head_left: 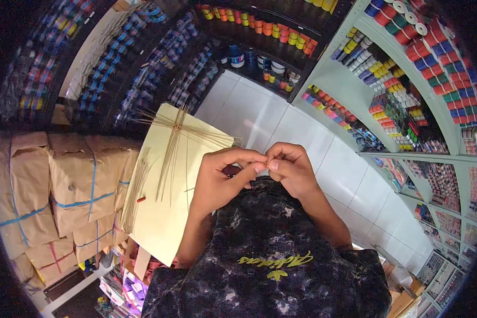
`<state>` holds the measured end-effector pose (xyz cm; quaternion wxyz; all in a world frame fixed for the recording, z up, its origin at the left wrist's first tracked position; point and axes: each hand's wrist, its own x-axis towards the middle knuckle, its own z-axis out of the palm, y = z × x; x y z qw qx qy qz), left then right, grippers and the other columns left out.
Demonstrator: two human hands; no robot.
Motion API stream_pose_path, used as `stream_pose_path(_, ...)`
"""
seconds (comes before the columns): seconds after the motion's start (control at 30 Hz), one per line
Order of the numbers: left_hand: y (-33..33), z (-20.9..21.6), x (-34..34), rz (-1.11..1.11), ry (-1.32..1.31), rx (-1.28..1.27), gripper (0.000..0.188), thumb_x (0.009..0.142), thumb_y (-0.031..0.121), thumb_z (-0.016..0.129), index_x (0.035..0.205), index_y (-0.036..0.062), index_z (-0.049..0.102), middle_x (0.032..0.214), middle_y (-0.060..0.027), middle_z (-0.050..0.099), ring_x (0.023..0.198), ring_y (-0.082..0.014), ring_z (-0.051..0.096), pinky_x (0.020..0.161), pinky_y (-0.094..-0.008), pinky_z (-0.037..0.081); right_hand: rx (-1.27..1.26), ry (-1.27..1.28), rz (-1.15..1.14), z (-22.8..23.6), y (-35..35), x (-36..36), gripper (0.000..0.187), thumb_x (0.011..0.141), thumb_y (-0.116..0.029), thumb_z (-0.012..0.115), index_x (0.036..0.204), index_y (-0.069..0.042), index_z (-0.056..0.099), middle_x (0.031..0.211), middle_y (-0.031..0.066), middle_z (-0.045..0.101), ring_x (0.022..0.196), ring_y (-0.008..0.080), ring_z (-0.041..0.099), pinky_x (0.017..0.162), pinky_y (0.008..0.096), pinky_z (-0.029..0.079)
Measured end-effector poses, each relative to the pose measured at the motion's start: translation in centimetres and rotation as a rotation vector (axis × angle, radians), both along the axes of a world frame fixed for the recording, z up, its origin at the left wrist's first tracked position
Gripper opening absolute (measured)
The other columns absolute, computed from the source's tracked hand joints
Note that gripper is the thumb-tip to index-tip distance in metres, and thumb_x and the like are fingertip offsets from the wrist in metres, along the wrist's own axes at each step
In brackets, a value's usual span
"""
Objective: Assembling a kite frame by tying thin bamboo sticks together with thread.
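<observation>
My left hand (222, 172) and my right hand (291, 169) meet in front of my chest, thumbs and forefingers pinched together. Whatever lies between the fingertips is too small to make out. Beside my left forearm is a pale yellow sheet (167, 228). Thin brown sticks (177, 128) are laid crosswise on its far part, their ends spreading past the edge. More thin sticks (137, 183) lie loosely along the left side of the sheet. A small red object (141, 200) rests near them.
Brown paper parcels (82, 169) tied with blue cord are stacked at the left. Dark shelves (159, 63) of spools stand behind, and pale green shelves (350, 156) with colourful spools rise at the right. White floor tiles (312, 132) run between them.
</observation>
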<state>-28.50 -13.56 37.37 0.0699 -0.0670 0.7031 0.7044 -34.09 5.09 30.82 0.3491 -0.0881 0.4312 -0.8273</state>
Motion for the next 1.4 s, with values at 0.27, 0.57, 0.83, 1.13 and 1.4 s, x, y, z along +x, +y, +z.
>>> stream_pose_path(0.27,-1.4,-0.4,0.3,0.033,-0.002,0.01,0.015,0.09,0.004,0.075,0.104,0.0,0.074,0.085,-0.0048,0.072,0.064,-0.006,0.062,0.053,-0.0202,0.05,0.02,-0.015,-0.039,-0.2,-1.5,0.6,0.014,0.09,-0.016,0.07,0.091,-0.003,0.065,0.072,-0.0035,0.054,0.057,0.0036,0.041,0.049,0.0223,0.028)
stream_pose_path(0.57,-2.0,-0.6,0.1,0.024,0.026,0.032,0.014,0.089,0.002,0.075,0.103,-0.0014,0.073,0.084,-0.0054,0.072,0.066,-0.006,0.062,0.053,-0.0202,0.05,0.042,0.047,-0.038,-0.1,-1.8,0.7,0.012,0.091,-0.014,0.069,0.093,-0.002,0.066,0.075,-0.0031,0.057,0.059,0.0035,0.044,0.05,0.0213,0.032)
stream_pose_path(0.83,-2.0,-0.9,0.2,0.016,0.018,0.063,0.012,0.092,0.003,0.071,0.104,-0.0001,0.073,0.087,-0.0032,0.071,0.072,-0.0047,0.063,0.056,-0.0195,0.052,0.062,0.132,-0.001,-0.2,-1.6,0.6,0.011,0.093,-0.012,0.068,0.094,-0.001,0.067,0.085,-0.0021,0.064,0.076,0.0038,0.054,0.066,0.0219,0.041)
stream_pose_path(1.13,-1.6,-0.5,0.1,0.027,-0.013,0.09,0.013,0.092,0.005,0.073,0.103,-0.002,0.071,0.087,-0.0067,0.072,0.068,-0.0073,0.063,0.054,-0.0213,0.051,0.13,0.144,-0.001,-0.2,-0.9,0.4,0.009,0.092,-0.01,0.069,0.093,-0.002,0.067,0.084,-0.0035,0.063,0.076,0.0025,0.053,0.065,0.0212,0.04)
stream_pose_path(1.4,-1.6,-0.8,0.2,0.031,0.018,0.108,0.013,0.093,0.004,0.071,0.105,-0.0005,0.072,0.088,-0.0033,0.072,0.071,-0.0037,0.062,0.054,-0.0189,0.051,0.19,0.176,-0.008,-0.4,-0.2,0.4,0.011,0.092,-0.013,0.071,0.092,-0.003,0.067,0.078,-0.0056,0.06,0.068,0.0006,0.047,0.059,0.0203,0.035)
